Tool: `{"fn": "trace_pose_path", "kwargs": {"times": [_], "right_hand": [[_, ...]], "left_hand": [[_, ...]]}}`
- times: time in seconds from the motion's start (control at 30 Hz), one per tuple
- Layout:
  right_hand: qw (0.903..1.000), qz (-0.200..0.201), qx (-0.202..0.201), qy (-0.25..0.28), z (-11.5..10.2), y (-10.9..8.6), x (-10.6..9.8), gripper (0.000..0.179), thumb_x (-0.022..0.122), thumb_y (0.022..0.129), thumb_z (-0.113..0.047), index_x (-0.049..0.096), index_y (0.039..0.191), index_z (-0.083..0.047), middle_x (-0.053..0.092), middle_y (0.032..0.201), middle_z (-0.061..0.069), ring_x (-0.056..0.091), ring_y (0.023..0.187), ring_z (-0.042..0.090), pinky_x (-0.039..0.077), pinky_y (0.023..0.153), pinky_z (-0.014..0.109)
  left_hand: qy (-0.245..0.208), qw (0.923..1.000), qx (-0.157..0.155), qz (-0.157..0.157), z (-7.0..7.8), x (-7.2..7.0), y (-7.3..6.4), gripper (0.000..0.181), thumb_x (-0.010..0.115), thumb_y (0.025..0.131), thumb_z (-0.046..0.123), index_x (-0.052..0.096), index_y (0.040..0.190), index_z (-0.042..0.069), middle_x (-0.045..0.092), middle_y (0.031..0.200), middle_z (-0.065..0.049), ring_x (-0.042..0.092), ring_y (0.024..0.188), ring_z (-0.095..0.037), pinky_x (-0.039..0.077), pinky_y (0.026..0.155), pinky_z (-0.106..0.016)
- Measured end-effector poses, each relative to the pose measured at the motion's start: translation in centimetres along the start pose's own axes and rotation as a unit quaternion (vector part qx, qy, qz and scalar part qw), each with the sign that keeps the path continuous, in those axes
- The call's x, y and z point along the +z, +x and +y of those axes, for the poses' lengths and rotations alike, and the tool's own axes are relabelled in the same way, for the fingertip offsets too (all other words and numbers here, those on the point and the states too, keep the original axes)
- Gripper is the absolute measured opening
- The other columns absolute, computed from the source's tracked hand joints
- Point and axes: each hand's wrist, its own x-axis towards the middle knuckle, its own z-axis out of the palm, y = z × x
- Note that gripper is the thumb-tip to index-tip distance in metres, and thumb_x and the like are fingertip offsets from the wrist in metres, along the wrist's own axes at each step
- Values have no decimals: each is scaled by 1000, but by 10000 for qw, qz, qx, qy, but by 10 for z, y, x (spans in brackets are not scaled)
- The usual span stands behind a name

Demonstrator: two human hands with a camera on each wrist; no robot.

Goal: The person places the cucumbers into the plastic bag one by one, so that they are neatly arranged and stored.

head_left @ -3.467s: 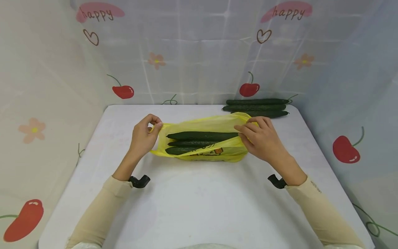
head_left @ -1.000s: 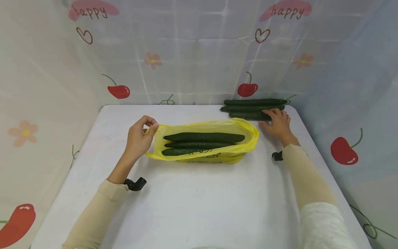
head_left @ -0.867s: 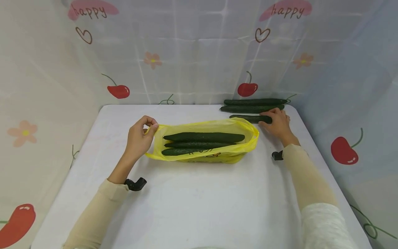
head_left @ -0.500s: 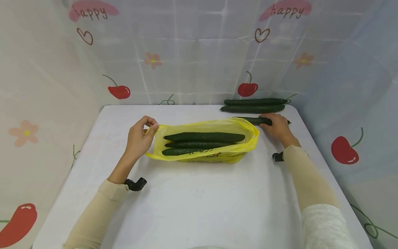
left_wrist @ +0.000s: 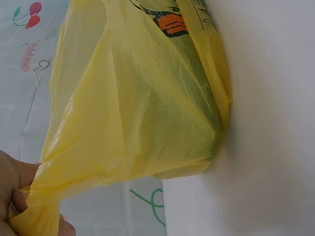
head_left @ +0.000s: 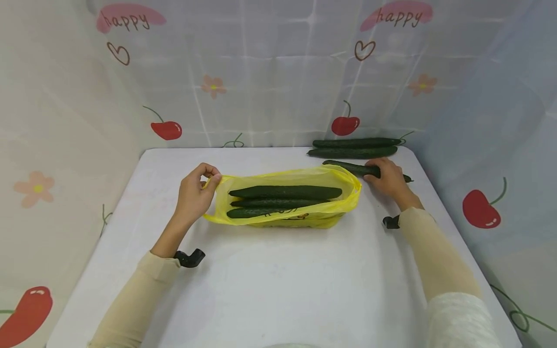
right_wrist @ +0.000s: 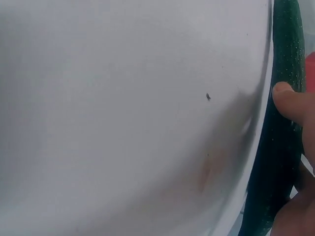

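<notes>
White table [head_left: 278, 280] lies in front of me. On its nearer side, my left hand [head_left: 194, 191] pinches the left corner of a yellow plastic bag [head_left: 322, 220], thumb against curled fingers; the left wrist view shows the plastic gathered there and pulled taut. The bag's mouth is open, with three cucumbers [head_left: 285, 192] lying side by side inside.

Just beyond the bag's right end, my right hand [head_left: 388, 178] has drawn one loose cucumber [head_left: 351, 167] away from the two it lay beside a second ago. My thumb is on one side of it and my fingers on the other, closed only to its thickness. It slants, its left tip behind the bag's rim; whether it has left the table I cannot tell. I judge the work over halfway: three bagged, one in my grip.

Farther back, the remaining pair of cucumbers [head_left: 352, 153] lies by the table's far edge, before a cherry-printed curtain [head_left: 270, 96].
</notes>
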Motion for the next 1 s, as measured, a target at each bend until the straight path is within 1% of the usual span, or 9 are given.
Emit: {"fn": "trace_pose_path", "kwargs": {"times": [0.17, 0.23, 0.37, 0.53, 0.77, 1.0], "right_hand": [[9990, 210, -174, 348, 0, -10, -8, 44, 71, 104, -18, 57, 142, 1, 52, 150, 28, 43, 146, 51, 27, 126, 70], [9984, 284, -265, 401, 1, -13, -12, 45, 71, 104, -17, 58, 142, 2, 53, 148, 29, 45, 144, 51, 29, 125, 70], [9986, 308, -312, 294, 0, -19, -21, 45, 72, 104, -18, 58, 143, 0, 54, 147, 27, 47, 142, 50, 31, 123, 71], [9990, 275, -329, 114, -9, -27, -34, 45, 73, 103, -20, 59, 143, -4, 53, 150, 25, 46, 143, 49, 32, 122, 73], [9959, 493, -762, 56, -20, -40, -52, 42, 75, 102, -19, 62, 139, -4, 57, 143, 23, 53, 134, 48, 40, 116, 72], [9881, 947, -1210, -24, -37, -48, -65, 42, 79, 99, -18, 65, 136, -5, 63, 135, 20, 56, 128, 44, 44, 111, 68]], "left_hand": [[9, 10000, 11, 48, 1, -1, 0, 14, 64, 109, 19, 68, 110, 6, 70, 104, -15, 63, 104, -29, 54, 98, -54], [-6, 10000, 15, 56, 0, -1, -1, 14, 65, 109, 19, 68, 110, 6, 71, 104, -15, 63, 103, -29, 54, 98, -54], [-35, 10000, -6, 63, -1, 0, -1, 14, 64, 109, 20, 68, 109, 6, 70, 103, -15, 63, 103, -29, 54, 98, -55], [-60, 9999, -37, 80, 0, 0, -2, 16, 64, 109, 20, 68, 109, 5, 70, 102, -15, 63, 103, -29, 53, 98, -55], [-56, 9999, -58, 74, 1, 1, -2, 15, 64, 109, 20, 68, 109, 5, 70, 103, -15, 63, 103, -30, 54, 99, -55], [-47, 9999, -51, 113, 0, 1, -2, 15, 64, 109, 20, 68, 109, 6, 70, 102, -15, 63, 103, -29, 53, 97, -53]]}}
